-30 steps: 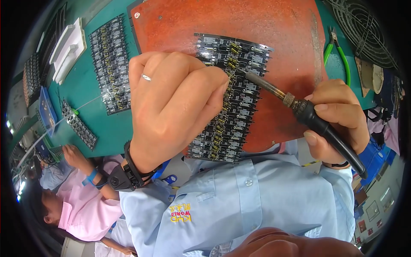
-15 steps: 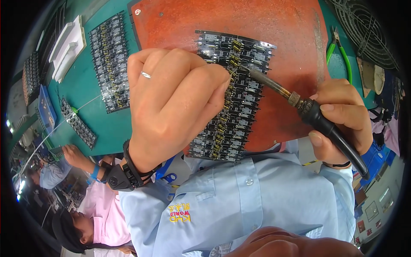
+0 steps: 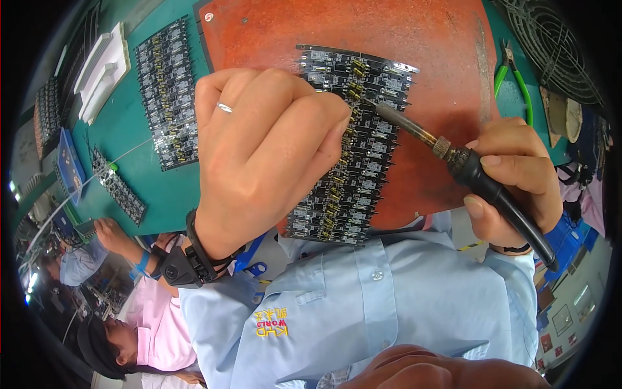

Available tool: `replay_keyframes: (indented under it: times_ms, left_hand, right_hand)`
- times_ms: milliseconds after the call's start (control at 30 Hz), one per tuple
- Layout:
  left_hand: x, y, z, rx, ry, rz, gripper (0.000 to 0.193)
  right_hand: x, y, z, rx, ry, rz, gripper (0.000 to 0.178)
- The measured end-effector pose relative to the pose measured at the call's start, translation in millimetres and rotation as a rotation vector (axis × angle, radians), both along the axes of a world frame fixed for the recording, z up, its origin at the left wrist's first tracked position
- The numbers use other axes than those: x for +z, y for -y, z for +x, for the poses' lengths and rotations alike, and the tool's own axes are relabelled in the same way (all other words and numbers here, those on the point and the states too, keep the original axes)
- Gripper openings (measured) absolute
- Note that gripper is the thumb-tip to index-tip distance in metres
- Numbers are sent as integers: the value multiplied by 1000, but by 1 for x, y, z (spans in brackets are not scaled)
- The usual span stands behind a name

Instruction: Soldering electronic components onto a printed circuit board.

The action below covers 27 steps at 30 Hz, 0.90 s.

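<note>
A black circuit board panel (image 3: 363, 149) with rows of small components lies on a rust-red mat (image 3: 337, 32). My left hand (image 3: 265, 149), with a ring on one finger and a black wristband, rests over the panel's left part, fingertips pressed at its middle; whether it pinches anything is hidden. My right hand (image 3: 512, 181) grips the black handle of a soldering iron (image 3: 453, 159). The iron's metal tip touches the panel near its upper middle, just right of my left fingertips.
A second black panel (image 3: 165, 97) lies on the green table to the left, with a smaller strip (image 3: 116, 185) below it. White trays (image 3: 100, 68) sit far left. Green-handled cutters (image 3: 508, 81) and a wire fan guard (image 3: 551, 39) lie at the right. Another person in pink (image 3: 146, 324) works at lower left.
The soldering iron's tip has shifted slightly along the panel's component row. My left hand stays on the panel. The person at lower left has moved a little.
</note>
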State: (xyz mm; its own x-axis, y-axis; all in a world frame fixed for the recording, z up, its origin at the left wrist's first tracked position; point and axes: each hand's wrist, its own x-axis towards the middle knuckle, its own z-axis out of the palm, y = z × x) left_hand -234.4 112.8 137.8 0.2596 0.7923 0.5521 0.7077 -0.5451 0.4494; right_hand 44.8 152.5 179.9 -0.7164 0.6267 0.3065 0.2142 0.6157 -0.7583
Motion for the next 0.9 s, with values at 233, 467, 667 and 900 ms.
replay_keyframes:
  times_ms: [233,467,667,900]
  left_hand:
    - [1,0,2,-3,-8,-7,22]
    - [0,1,1,0,-21,-13,21]
    - [1,0,2,2,-30,-25,20]
    - [3,-4,7,1,-64,-47,18]
  right_hand:
    - [1,-1,2,16,10,28,39]
    - [1,-1,3,13,1,8,39]
    - [-1,-1,2,18,-4,17,39]
    - [2,-5,6,23,14,31,38]
